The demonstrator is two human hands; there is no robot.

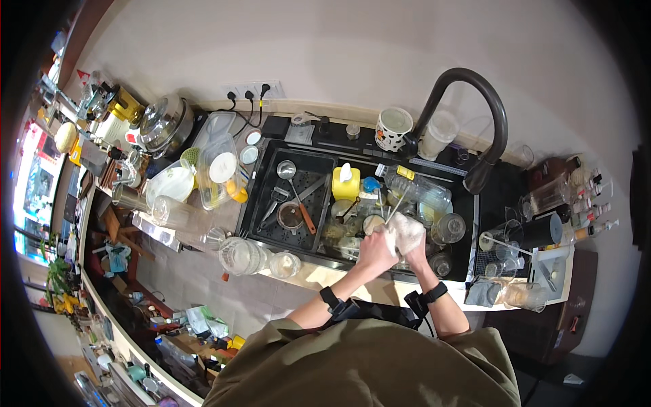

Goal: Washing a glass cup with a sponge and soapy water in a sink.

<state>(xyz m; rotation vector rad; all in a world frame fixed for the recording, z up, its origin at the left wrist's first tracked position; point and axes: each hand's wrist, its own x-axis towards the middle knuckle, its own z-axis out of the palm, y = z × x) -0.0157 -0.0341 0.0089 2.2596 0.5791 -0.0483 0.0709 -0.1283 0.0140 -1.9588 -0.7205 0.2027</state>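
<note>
Over the front of the sink, my two hands are close together on a bunched white cloth (408, 233). My left hand (377, 252) is closed against the cloth's left side. My right hand (416, 255) is closed under its right side, with its fingers mostly hidden. A thin pale stick (399, 204) rises just beyond the cloth; where its lower end goes is hidden. Around my hands the basin is crowded with glassware, a large clear bottle (428, 192), a yellow container (346, 183) and a glass jar (449, 228).
Left of my hands, a black tray (266, 178) holds a ladle (287, 169) and a strainer (290, 216). A dark faucet (502, 122) arches behind. Glass vessels (243, 256) line the front left edge. More cups and a dark cylinder (542, 232) stand at the right.
</note>
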